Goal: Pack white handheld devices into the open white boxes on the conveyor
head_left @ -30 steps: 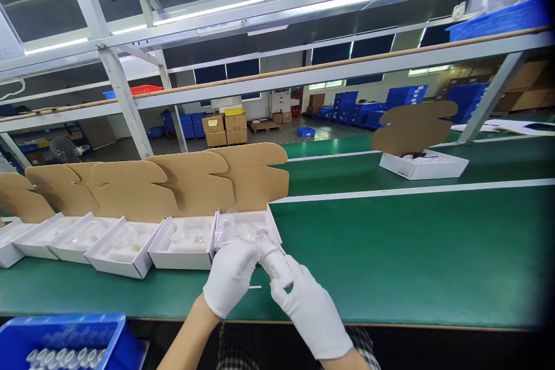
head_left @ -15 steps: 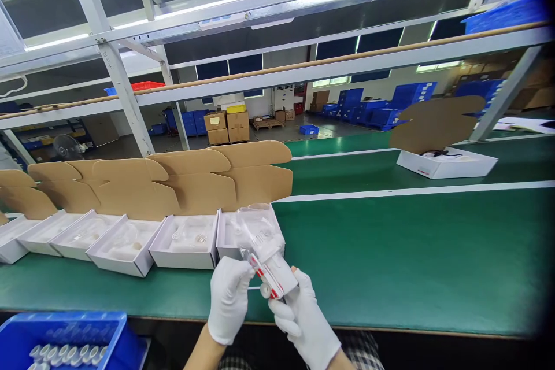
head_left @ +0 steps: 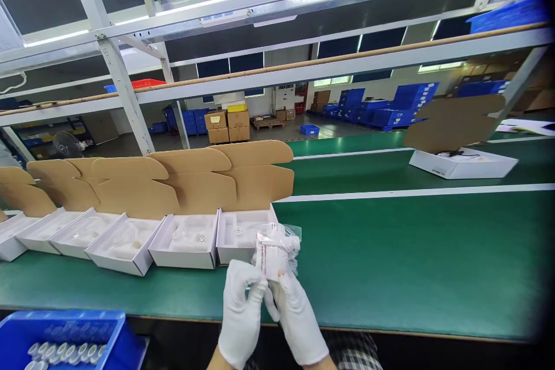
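To our right the green table [head_left: 390,254] lies bare and open for our hands. To the left a row of open boxes [head_left: 186,240] with raised brown flaps [head_left: 243,176] blocks the way; a blue bin [head_left: 65,338] sits near the left edge.

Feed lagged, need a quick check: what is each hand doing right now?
Left hand: closed on the lower end of the bagged white device.
Right hand: closed on the same bagged device from the right.

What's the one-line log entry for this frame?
left hand: shut on clear plastic bag with white device | right hand: same | row of open white cardboard boxes: beside
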A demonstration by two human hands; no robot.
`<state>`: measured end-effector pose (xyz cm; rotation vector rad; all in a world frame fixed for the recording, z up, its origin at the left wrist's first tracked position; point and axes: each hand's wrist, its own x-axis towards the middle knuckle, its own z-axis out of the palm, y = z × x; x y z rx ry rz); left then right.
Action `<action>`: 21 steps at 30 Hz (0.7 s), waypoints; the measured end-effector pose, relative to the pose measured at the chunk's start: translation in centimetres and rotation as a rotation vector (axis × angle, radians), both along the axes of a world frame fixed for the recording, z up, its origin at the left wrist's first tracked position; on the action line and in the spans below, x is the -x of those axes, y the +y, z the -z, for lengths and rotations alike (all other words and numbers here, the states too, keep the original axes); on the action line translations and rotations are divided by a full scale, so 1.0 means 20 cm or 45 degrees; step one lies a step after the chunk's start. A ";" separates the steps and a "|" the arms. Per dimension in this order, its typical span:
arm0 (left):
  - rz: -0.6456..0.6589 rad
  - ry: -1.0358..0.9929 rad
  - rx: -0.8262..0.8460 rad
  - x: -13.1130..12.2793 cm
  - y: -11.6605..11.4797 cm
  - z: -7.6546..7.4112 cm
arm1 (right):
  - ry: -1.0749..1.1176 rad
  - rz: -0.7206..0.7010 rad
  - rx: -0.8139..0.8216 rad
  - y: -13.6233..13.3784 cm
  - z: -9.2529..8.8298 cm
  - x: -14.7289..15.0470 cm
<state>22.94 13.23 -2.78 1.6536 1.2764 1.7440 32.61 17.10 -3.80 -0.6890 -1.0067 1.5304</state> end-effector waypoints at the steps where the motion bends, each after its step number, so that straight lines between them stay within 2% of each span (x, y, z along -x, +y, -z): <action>1: 0.071 0.103 -0.020 0.01 -0.01 0.00 | -0.087 0.047 -0.045 0.01 0.00 -0.01; 3: 0.228 0.302 -0.027 0.05 -0.03 0.02 | -0.202 0.123 -0.063 0.03 0.01 -0.05; 5: 0.279 0.277 0.078 0.10 -0.03 0.03 | -0.368 0.220 -0.117 0.05 0.03 -0.07; 7: 0.286 0.006 0.259 0.13 0.00 0.02 | -0.589 0.288 -0.214 0.04 0.03 -0.07; 9: 0.369 -0.382 0.407 0.13 0.06 -0.01 | -0.800 0.267 -0.293 0.02 0.04 -0.06; 11: 0.557 -0.740 0.508 0.10 0.11 -0.04 | -0.969 0.192 -0.375 -0.02 0.04 -0.07; 13: 0.724 -1.042 0.617 0.06 0.15 -0.05 | -1.137 0.207 -0.525 -0.05 0.04 -0.10; 15: 0.813 -1.232 0.751 0.02 0.17 -0.04 | -1.331 0.393 -0.747 -0.07 0.04 -0.17; 19: 0.837 -1.281 0.920 -0.03 0.15 0.02 | -1.580 1.070 -1.184 -0.04 -0.01 -0.29; 21: 0.870 -1.299 0.877 -0.04 0.14 0.05 | -1.597 1.173 -1.418 0.00 -0.06 -0.30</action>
